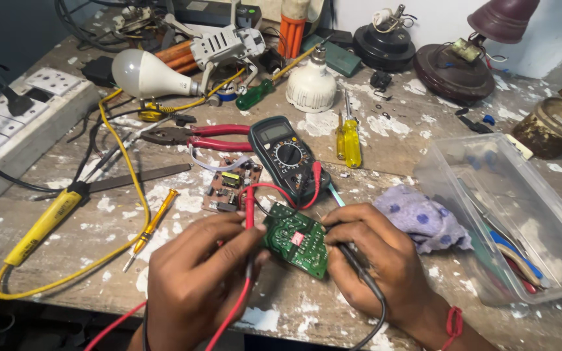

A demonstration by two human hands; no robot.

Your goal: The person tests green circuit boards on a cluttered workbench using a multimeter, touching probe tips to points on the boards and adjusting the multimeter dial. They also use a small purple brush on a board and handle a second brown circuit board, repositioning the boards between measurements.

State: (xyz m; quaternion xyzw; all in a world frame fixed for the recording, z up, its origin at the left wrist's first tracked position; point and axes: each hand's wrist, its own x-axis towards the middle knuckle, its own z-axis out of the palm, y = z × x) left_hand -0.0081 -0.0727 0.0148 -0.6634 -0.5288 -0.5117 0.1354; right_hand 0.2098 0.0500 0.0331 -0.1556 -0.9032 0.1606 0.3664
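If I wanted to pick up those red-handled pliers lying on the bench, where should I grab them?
Probably by the two red handles of the red-handled pliers, coming from above. They lie flat, handles pointing right toward the dark green multimeter and slightly spread, with bare bench around them. The grey metal nose at the left sits among wires, so it is more awkward.

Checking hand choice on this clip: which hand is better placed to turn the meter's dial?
Probably the right hand: it lies nearer the meter, under its dial. The left hand sits farther off, pinching the red probe. Both hands hold probes at the green board.
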